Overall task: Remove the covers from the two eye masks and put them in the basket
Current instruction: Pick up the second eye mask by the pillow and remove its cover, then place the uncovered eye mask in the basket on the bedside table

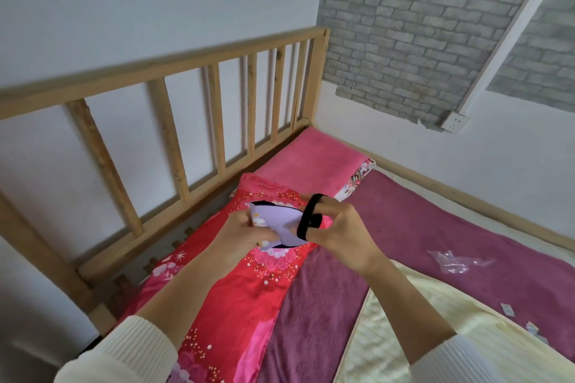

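Note:
I hold a lilac eye mask (278,218) with a black edge above the red flowered quilt. My left hand (245,232) grips the mask's left side. My right hand (339,228) pinches the right end, and the mask's black elastic strap (308,216) loops over its fingers. A crumpled clear plastic cover (451,262) lies on the purple blanket to the right, apart from both hands. No basket is in view, and I see no second mask.
A wooden slatted bed rail (174,96) runs along the left. A pink pillow (314,158) lies at the head of the bed. A cream blanket (413,336) covers the near right, with small paper packets (510,311) beside it.

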`<move>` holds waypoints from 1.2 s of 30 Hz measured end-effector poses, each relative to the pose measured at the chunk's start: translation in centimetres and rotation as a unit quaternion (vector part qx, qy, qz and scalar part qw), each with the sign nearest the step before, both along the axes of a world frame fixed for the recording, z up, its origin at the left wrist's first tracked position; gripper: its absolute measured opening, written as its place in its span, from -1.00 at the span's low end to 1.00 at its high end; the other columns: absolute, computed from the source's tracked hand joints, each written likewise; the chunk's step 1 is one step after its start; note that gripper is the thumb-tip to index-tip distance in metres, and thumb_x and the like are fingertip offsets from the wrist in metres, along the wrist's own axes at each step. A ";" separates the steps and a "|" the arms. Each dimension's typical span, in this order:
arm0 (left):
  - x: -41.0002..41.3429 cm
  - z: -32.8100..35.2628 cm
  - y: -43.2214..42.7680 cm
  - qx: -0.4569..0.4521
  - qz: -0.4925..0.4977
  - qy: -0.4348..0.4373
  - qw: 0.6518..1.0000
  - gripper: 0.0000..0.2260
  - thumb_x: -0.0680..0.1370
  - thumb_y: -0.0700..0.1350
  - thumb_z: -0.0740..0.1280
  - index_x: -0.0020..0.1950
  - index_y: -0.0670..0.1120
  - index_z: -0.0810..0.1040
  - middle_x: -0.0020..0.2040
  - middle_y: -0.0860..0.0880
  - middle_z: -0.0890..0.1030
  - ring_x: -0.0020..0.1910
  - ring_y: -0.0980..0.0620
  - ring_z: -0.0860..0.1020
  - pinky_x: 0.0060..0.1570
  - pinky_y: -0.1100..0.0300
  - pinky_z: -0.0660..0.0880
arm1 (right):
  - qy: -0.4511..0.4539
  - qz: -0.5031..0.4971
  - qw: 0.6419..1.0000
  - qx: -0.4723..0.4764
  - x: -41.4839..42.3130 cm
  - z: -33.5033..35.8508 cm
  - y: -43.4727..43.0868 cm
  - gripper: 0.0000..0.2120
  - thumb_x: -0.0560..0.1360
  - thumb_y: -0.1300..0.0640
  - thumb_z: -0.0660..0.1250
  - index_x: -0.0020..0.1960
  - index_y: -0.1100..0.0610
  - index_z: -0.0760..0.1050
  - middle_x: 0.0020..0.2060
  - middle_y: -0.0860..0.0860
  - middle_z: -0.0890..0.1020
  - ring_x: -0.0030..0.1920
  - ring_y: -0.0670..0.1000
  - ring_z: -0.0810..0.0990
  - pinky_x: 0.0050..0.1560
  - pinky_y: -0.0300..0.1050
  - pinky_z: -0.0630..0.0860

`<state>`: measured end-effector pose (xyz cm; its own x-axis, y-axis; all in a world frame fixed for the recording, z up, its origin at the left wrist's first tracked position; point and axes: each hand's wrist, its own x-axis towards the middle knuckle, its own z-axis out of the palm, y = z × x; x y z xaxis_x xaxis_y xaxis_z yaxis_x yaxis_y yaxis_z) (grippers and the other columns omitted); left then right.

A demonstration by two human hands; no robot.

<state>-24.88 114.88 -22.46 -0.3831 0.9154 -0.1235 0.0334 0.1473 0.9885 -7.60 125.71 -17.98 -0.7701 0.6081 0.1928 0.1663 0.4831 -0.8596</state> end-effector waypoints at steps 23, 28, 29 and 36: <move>-0.7 2.3 -13.5 -0.028 0.243 0.231 0.942 -0.87 0.40 -0.11 0.46 -0.26 0.14 0.73 -0.33 0.05 0.68 -0.35 0.06 0.59 -0.27 0.05 0.53 | -0.075 0.059 0.943 0.318 -9.7 -3.9 -11.3 -0.91 0.33 0.17 0.39 -0.34 0.12 0.53 -0.25 -0.05 0.57 -0.03 -0.01 0.56 0.25 0.11 0.13; -4.4 0.6 -19.9 -0.060 0.413 0.085 0.905 -0.86 0.42 -0.12 0.46 -0.34 0.05 0.69 -0.40 -0.03 0.70 -0.40 0.00 0.66 -0.28 0.10 0.64 | -0.066 0.120 0.971 0.197 -12.6 -3.3 -14.8 -0.90 0.44 0.13 0.39 -0.26 0.08 0.58 -0.37 -0.09 0.60 -0.32 -0.11 0.48 0.21 0.13 0.25; -5.3 0.2 -21.2 -0.064 0.441 0.060 0.893 -0.84 0.42 -0.12 0.46 -0.37 0.03 0.67 -0.42 -0.05 0.70 -0.42 0.04 0.65 -0.29 0.12 0.63 | -0.060 0.137 0.973 0.179 -13.3 -3.2 -15.8 -0.90 0.43 0.15 0.41 -0.25 0.11 0.59 -0.40 -0.08 0.58 -0.37 -0.14 0.45 0.16 0.14 0.30; -11.4 -0.9 -31.2 -0.020 0.546 -0.081 0.834 -0.83 0.41 -0.18 0.44 -0.40 -0.12 0.62 -0.55 -0.02 0.61 -0.56 0.08 0.57 -0.55 0.30 0.49 | -0.005 0.136 0.989 0.050 -19.9 -3.4 -26.3 -0.84 0.39 0.29 0.43 -0.31 0.10 0.60 -0.48 -0.12 0.56 -0.44 -0.15 0.47 -0.37 -0.30 0.36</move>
<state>-36.31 83.69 -23.33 -0.9607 0.0261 -0.2763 -0.2753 0.0362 0.9607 -27.50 99.39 -21.36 -0.9048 0.3559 0.2340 0.0258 0.5941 -0.8040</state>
